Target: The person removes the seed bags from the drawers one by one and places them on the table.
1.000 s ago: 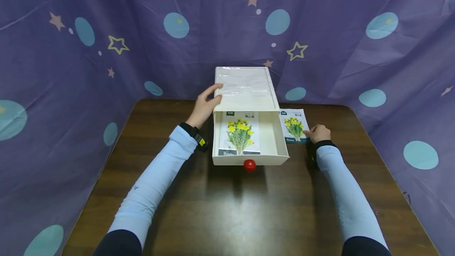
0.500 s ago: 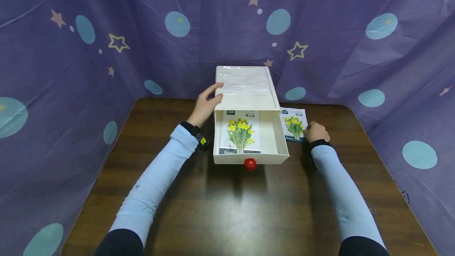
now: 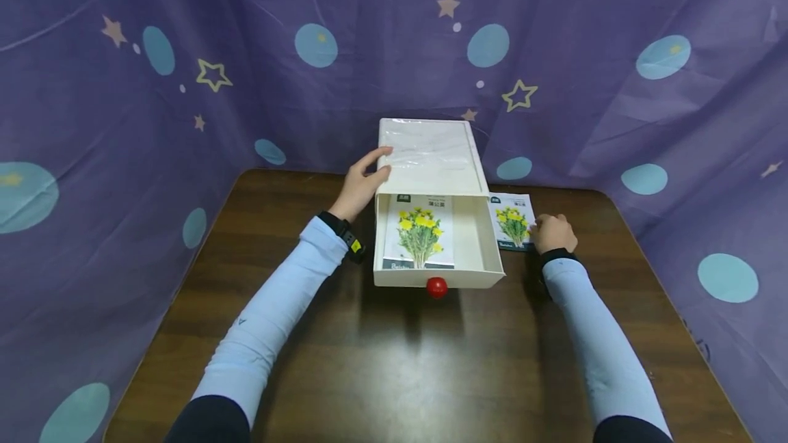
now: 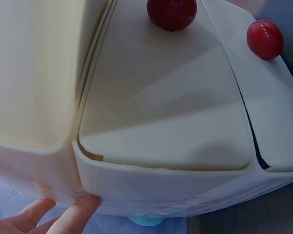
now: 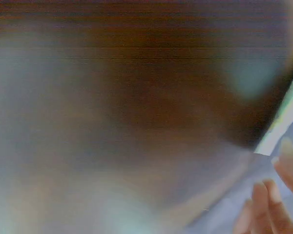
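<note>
In the head view a white drawer box (image 3: 438,176) stands at the table's back with its upper drawer (image 3: 480,241) pulled out. A dandelion seed packet (image 3: 420,231) lies in that drawer, at its left. My left hand (image 3: 360,186) rests on the box's left upper edge, thumb and fingertips touching it; the left wrist view shows fingertips (image 4: 85,204) against the casing. To the right of the box lies a second seed packet (image 3: 512,221) on the table. My right hand (image 3: 554,233) is at that packet's right edge, with fingers (image 5: 268,200) spread in the right wrist view; contact is unclear.
A red round knob (image 3: 437,287) sticks out from the open drawer's front. Below it, closed drawers with red knobs (image 4: 265,40) show in the left wrist view. The brown wooden table (image 3: 406,368) meets a purple patterned curtain (image 3: 394,33) behind.
My right hand has shifted slightly left over the packet's right edge. The left hand has kept its place on the box. The head view has moved a little.
</note>
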`<state>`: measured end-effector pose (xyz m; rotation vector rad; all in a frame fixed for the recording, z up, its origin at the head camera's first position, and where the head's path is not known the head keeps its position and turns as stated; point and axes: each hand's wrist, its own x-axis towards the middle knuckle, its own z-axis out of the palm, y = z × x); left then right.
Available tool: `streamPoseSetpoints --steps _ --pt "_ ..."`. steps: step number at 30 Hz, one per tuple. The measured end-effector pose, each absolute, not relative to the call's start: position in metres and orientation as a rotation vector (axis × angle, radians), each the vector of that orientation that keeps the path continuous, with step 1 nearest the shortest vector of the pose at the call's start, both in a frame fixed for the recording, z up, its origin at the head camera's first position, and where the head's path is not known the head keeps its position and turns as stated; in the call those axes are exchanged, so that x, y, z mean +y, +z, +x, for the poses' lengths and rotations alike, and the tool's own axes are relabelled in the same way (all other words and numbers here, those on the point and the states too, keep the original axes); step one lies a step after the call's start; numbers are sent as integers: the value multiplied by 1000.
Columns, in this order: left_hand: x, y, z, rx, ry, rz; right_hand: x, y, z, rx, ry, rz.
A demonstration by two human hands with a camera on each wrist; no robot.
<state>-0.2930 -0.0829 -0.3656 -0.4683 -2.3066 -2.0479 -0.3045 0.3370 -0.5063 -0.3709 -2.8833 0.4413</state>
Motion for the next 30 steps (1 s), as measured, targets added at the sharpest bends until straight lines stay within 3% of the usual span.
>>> streamPoseSetpoints --steps 4,8,16,22,30 --pt "-82 -381 -302 -2307 -2025 -452 325 -474 -298 -2716 498 -252" --pt "-82 -385 -305 -2312 -1991 -454 295 -416 -285 -2558 597 -37" --pt "-81 -372 -296 -2319 -2059 -465 211 -313 -221 -2510 716 596" --pt "-80 -358 -287 -2319 -2063 -439 169 -300 -202 -3176 893 740" --pt "-78 -358 -285 -2318 -2069 -396 148 -320 -208 -3261 858 657"
